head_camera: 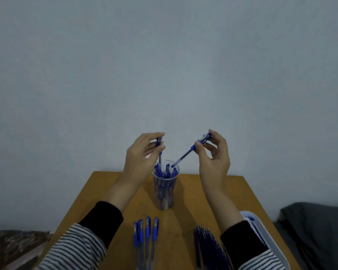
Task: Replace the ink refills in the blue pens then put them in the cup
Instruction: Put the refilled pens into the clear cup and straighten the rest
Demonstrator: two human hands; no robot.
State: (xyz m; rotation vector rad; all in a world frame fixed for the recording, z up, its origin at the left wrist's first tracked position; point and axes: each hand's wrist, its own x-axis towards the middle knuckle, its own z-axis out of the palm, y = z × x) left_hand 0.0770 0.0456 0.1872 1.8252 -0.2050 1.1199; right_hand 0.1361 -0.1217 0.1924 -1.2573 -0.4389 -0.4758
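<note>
Above a clear cup (165,189) crowded with blue pens, two more pens are held. One pen (160,148) is pinched near its cap between thumb and fingers of the left hand (142,152) and hangs almost upright into the cup. A second pen (191,150) is pinched by the right hand (213,158), tilted, its tip at the rim. Four pens (145,236) and a bundle of refills (209,248) are laid on the wooden tabletop (183,215), beside a white tray (265,236).

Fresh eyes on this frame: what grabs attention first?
Two raised hands, each pinching a blue pen over the clear cup: left hand holds its pen upright, right hand angles its pen tip-down into the rim. Nearer the camera, four pens lie beside a bundle of refills.
</note>
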